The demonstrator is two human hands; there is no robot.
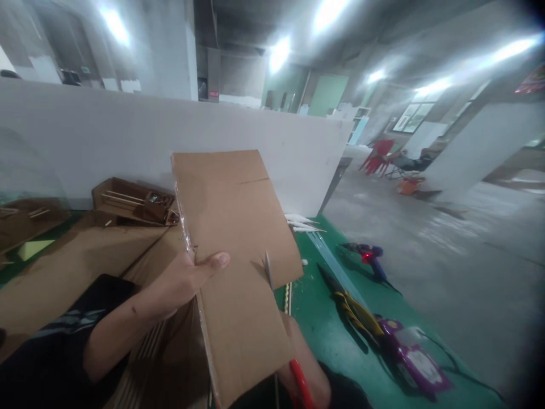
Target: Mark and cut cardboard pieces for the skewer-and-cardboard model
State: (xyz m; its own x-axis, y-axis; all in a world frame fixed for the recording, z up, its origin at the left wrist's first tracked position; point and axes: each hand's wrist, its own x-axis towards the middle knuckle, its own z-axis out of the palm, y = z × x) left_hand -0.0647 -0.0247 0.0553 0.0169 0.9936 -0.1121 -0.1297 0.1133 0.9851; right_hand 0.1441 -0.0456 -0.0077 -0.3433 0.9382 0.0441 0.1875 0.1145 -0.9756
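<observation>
A large piece of brown cardboard [230,210] is held up in front of me, with a cut running in from its right edge. My left hand [183,281] grips its left edge, thumb flat on the near face and fingers behind. Below and mostly behind the sheet is my right hand [309,360], closed on red-handled scissors [301,382]. One scissor blade sticks up through the cut, and the cardboard beside it is spread apart. The fingers of my right hand are largely hidden by the sheet.
On the green table [309,301] lie yellow-handled shears [360,312], a blue glue gun [374,264], clear sticks [336,264] and a purple packaged item [411,358]. Cardboard boxes [131,199] stand at left. A white partition [106,122] rises behind. A person [419,160] reclines in the background.
</observation>
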